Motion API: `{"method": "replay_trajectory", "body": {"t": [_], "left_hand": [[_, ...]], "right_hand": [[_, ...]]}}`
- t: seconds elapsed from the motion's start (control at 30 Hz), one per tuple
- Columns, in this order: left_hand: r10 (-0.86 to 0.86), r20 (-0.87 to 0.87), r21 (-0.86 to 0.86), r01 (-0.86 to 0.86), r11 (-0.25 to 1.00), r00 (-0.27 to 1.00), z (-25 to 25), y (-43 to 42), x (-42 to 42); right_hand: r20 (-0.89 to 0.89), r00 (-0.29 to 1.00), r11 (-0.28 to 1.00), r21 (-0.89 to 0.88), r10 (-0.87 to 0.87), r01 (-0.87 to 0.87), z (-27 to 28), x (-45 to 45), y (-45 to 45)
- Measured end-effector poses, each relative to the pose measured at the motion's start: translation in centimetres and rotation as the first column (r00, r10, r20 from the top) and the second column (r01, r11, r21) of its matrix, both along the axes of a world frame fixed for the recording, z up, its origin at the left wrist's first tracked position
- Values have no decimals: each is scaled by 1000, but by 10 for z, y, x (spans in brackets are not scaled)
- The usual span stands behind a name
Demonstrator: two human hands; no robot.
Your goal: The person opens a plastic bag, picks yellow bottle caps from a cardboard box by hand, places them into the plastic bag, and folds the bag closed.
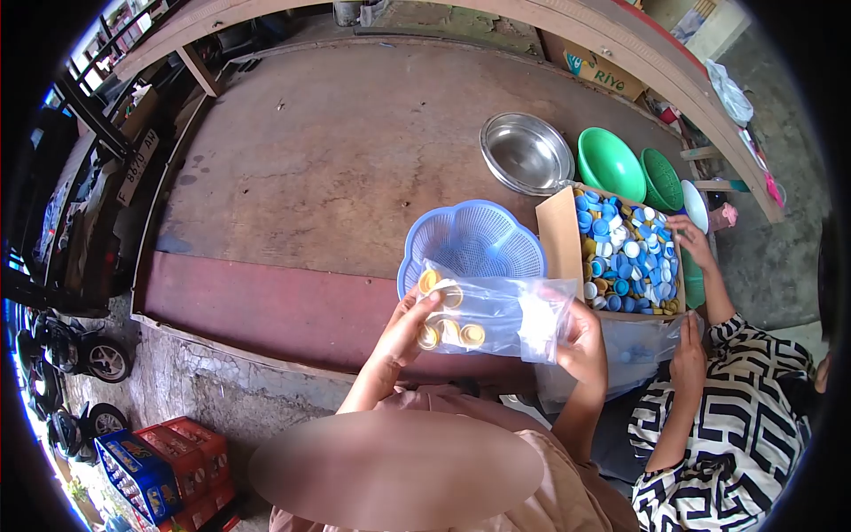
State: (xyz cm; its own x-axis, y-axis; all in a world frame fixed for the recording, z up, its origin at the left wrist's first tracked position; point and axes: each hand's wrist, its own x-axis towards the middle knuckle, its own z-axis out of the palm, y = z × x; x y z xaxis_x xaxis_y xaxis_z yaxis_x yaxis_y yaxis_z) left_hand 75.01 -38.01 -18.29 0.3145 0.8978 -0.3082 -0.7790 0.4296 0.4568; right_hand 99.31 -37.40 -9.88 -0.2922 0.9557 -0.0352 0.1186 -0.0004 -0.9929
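Plastic bag [501, 317] of yellow caps [472, 335] stretches between left hand [408, 328] and right hand [582, 344], both gripping it

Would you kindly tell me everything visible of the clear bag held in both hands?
The bag looks like thin, creased, see-through plastic, with several yellow caps showing towards its left end and a white patch, perhaps glare, near its right. It is held out sideways, left hand gripping one end, right hand the other, partly hiding the blue basket.
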Motion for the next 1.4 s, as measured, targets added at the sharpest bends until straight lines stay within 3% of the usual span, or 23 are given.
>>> {"method": "replay_trajectory", "body": {"t": [0.07,0.2,0.27,0.33,0.4,0.47,0.5,0.57,0.63,0.67,0.7,0.73,0.77,0.8,0.87,0.93,1.0,1.07,1.17,1.23,1.27,1.3,1.4], "left_hand": [[-36,-200,32,43,999,979,-8,-1,3],[70,-112,238,-42,970,991,-21,-15,11],[12,-341,210,64,976,940,-4,-20,18],[-45,-361,186,119,975,932,-13,-23,24],[-75,-136,180,99,979,988,-39,-34,22],[-98,117,-16,101,995,988,-59,-33,21],[-104,33,36,103,994,994,-57,-29,24],[-128,-18,-5,128,992,992,-70,-25,22],[-134,-37,-51,132,990,990,-78,-22,23],[-130,-29,-49,128,991,991,-76,-21,24],[-125,-22,-50,124,991,992,-73,-22,25],[-141,12,-61,141,988,990,-72,-22,24],[-155,47,-66,158,985,987,-71,-20,24],[-167,82,-70,173,982,982,-69,-17,25],[-166,107,-79,175,981,980,-71,-15,25],[-272,200,2,278,961,941,-70,-15,18],[-203,94,-149,216,965,975,-76,-20,21],[-204,130,-170,225,959,970,-89,-17,23],[-207,97,-191,223,956,973,-79,-15,27],[-204,82,-200,217,955,975,-75,-13,28],[-200,71,-209,211,955,977,-72,-13,29],[-196,60,-219,204,954,979,-70,-13,29],[-196,51,-221,202,954,979,-67,-10,29]], "right_hand": [[9,1000,1000,23,2,-2,-1,0,-7],[-123,989,995,36,-83,88,-20,2,-21],[-12,998,983,174,-64,65,-23,0,-22],[6,999,975,219,-36,34,-17,-6,-26],[158,987,969,238,33,-70,8,-6,-28],[-107,980,985,61,167,-161,22,-11,-32],[-200,920,936,-37,336,-350,29,-6,-36],[-135,876,875,228,463,-427,26,3,-32],[-316,946,985,171,78,-24,26,13,-27],[-254,946,933,244,-204,266,8,30,-8],[161,825,794,419,-542,440,-7,55,12],[390,569,626,718,-724,304,-25,82,28],[616,253,660,736,-746,152,-48,108,32],[654,201,681,722,-730,122,-57,117,35],[685,314,738,669,-658,86,-76,130,41],[604,348,678,720,-717,148,-80,130,45],[436,377,543,801,-817,252,-85,126,45],[301,503,573,589,-810,570,-91,122,44],[-112,546,556,-94,-830,826,-81,108,39],[249,459,521,470,-853,713,-86,114,38],[385,329,506,688,-862,521,-88,115,39],[439,50,428,836,-897,342,-78,106,40],[544,303,618,740,-782,267,-86,105,59]]}}
